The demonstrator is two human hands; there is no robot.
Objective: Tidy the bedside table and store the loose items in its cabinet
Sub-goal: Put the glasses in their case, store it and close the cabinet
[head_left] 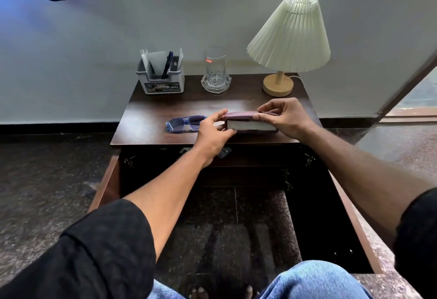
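Both hands, left (pixel 214 130) and right (pixel 285 119), grip the book (pixel 250 124); glasses (pixel 185 123) beside it wait; cabinet (pixel 236 168) open.

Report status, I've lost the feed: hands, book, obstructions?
Both hands, left and right, grip the book on the tabletop. Sunglasses beside it. Cabinet doors open.

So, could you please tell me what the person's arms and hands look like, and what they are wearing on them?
Both arms wear black sleeves pushed up past the elbows, the left sleeve loose and creased, the right sleeve showing only at the picture's edge. The forearms are bare. The left hand and right hand are bare too: no gloves, and no watch, ring or bracelet shows. Blue jeans cover the knees.
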